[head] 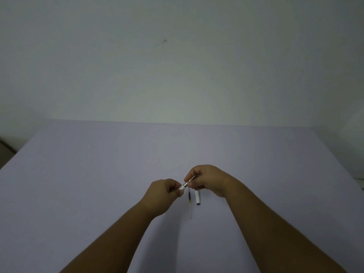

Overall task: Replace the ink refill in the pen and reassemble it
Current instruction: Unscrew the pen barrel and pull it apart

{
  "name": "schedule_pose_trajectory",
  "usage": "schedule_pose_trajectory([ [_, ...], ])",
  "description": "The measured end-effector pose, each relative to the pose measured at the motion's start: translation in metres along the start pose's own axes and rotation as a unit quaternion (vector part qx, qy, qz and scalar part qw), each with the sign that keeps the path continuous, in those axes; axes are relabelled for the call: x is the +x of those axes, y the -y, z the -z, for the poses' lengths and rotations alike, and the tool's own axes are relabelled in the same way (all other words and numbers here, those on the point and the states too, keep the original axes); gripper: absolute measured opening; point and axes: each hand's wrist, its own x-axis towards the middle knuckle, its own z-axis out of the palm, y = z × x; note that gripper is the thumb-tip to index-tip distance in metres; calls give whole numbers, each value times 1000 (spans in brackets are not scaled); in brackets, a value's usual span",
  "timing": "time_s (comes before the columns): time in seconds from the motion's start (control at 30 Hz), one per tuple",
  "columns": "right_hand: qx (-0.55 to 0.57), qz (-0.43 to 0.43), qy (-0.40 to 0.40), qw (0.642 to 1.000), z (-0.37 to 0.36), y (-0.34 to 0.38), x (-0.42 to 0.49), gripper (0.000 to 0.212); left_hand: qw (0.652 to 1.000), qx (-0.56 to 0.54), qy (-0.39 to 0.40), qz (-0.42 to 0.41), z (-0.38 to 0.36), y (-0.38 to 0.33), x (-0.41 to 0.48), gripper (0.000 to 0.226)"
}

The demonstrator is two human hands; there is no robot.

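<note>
Mid-reassembly by the look of it: left hand (164, 191) pinched shut around the white pen barrel (182, 187), right hand (204, 179) closed on the thin refill (190, 179) or the metal tip end of it – too small to tell which – with both held just above the purple table (78, 174). Probably feeding the refill into the barrel, or threading the tip back on. Best to keep the two pieces in one straight line and go slow; any angle and the thin tube can bend or jam at the mouth. Worth holding the barrel steady in the left and letting only the right do the pushing or twisting, light pressure, no forcing. Lying on the table just below the hands: another refill (189, 201), dark at the far end and clear toward the near end – likely the old one, though can't say for sure – and right beside it a short white cap (197, 197) with a dark end. Both near but apart from the hands, not really in the way. Only risk: brushing them with a wrist and rolling them off, or mixing up the two refills. Otherwise nothing else on the table, plain wall (177, 56) behind.
</note>
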Motion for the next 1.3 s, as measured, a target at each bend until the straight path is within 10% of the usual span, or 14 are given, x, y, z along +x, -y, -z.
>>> schedule_pose_trajectory([
  [1.3,-44,21,-24,999,-2,-4,2,14,998,55,20,-29,7,-2,4,18],
])
